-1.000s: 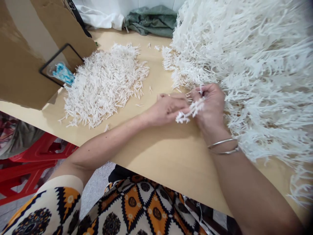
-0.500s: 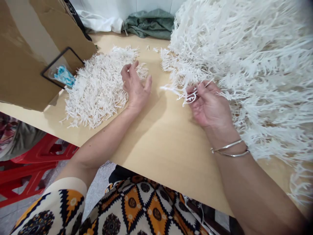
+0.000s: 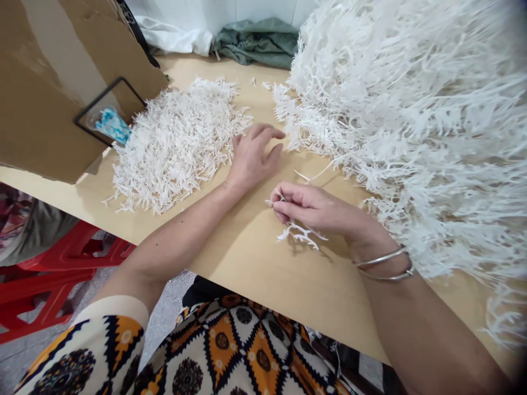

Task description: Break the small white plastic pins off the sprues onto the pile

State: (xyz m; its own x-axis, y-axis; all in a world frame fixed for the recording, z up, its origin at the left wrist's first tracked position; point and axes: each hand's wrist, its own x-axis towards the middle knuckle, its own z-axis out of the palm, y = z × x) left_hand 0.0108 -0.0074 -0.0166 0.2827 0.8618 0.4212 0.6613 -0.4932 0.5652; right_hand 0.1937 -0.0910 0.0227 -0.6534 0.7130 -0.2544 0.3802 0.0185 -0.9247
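My right hand [image 3: 302, 206] pinches a white branched plastic sprig [image 3: 302, 235], whose thin twigs hang below the fingers just above the table. My left hand [image 3: 256, 153] is over the table with its fingers bent and apart, holding nothing. It lies at the right edge of a pile of short white pieces [image 3: 177, 142]. Close beyond my right hand is a thin white strand [image 3: 319, 175], reaching toward the big heap. That heap of longer white branched sprigs [image 3: 411, 109] spreads over the right side of the table.
A cardboard box [image 3: 49, 82] stands at the left, with a black wire frame [image 3: 109, 90] and a clear cup holding something blue [image 3: 111, 125] against it. Green cloth [image 3: 257, 43] and white cloth [image 3: 175, 35] lie along the wall. Red stools [image 3: 69, 255] stand below the table [image 3: 263, 274].
My left hand has moved right, from over the small pile toward my right hand. My right hand has come down and left, away from the heap, with the white sprig in its fingers.
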